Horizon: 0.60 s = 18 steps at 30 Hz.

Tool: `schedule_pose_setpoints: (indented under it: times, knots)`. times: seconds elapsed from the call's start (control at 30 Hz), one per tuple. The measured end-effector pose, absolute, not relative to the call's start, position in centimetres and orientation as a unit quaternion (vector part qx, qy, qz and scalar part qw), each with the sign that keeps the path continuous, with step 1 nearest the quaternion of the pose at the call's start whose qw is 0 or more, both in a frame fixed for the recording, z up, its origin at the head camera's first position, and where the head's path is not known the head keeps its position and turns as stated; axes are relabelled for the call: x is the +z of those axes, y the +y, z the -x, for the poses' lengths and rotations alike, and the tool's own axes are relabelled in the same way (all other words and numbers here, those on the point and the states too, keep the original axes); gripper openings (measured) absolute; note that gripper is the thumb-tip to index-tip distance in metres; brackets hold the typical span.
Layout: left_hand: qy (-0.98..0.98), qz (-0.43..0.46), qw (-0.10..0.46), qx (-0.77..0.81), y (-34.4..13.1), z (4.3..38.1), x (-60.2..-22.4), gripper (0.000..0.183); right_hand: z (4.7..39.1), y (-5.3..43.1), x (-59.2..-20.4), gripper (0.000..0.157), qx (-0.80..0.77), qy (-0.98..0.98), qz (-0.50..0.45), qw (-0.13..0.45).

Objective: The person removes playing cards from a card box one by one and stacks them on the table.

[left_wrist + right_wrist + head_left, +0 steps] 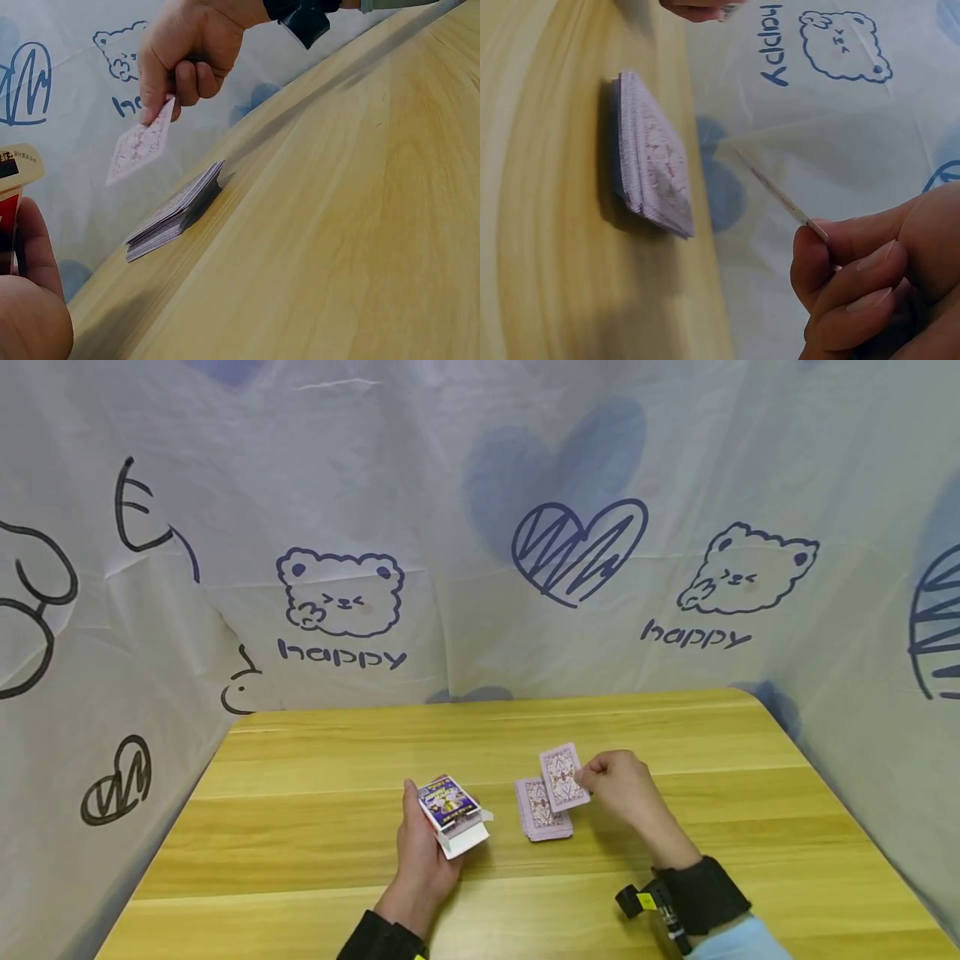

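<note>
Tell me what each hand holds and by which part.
The right hand pinches a patterned card by one long edge; the left hand holds the open box from below, thumb along one side.

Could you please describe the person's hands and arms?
The left hand and right hand are bare, with a black left wristband and black right wristband. The right one carries a small, yellow-marked black device; a light blue sleeve shows behind it.

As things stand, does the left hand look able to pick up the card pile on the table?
Probably not: the left hand already holds the open card box, so it looks occupied. Otherwise, nothing seems to stand between it and the card pile.
</note>
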<state>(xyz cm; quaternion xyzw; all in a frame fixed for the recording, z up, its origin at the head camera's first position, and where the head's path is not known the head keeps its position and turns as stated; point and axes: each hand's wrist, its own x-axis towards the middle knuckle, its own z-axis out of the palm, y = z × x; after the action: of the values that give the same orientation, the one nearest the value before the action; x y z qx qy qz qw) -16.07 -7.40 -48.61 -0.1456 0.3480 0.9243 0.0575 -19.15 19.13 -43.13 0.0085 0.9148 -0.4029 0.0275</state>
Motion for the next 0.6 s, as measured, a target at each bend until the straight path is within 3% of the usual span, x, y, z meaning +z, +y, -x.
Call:
schedule_pose_setpoints:
  times: [0.3, 0.6]
  knots:
    - [0.355, 0.155, 0.059, 0.92, -7.3, 16.0, -48.7, 0.079, 19.4, 18.2, -45.3, 0.019, -0.421, 0.904, -0.01, 0.071]
    - [0.355, 0.165, 0.056, 0.919, -7.2, 16.1, -48.9, 0.078, 19.2, 17.1, -46.2, 0.021, -0.435, 0.897, -0.019, 0.074]
